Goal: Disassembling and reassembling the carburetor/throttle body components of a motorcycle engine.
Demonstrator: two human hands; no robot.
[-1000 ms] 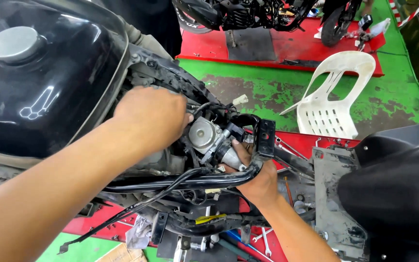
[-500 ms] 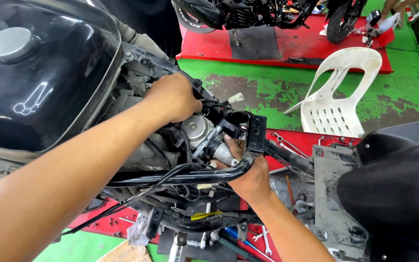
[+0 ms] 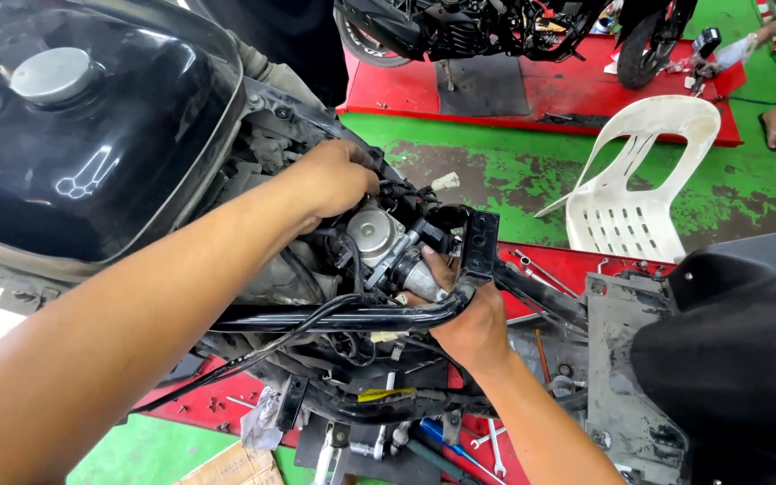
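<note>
behind black frame tube [image 3: 352,316], throttle body [image 3: 386,241], white chair [image 3: 632,184] beyond

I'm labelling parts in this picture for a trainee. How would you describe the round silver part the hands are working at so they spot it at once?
Start at the big glossy black fuel tank on the left, then follow the left hand down to the open frame. Just below its fingers, above the black frame tube, sits the round silver part. It is the only pale, disc-faced metal piece among black wires and brackets.
</note>
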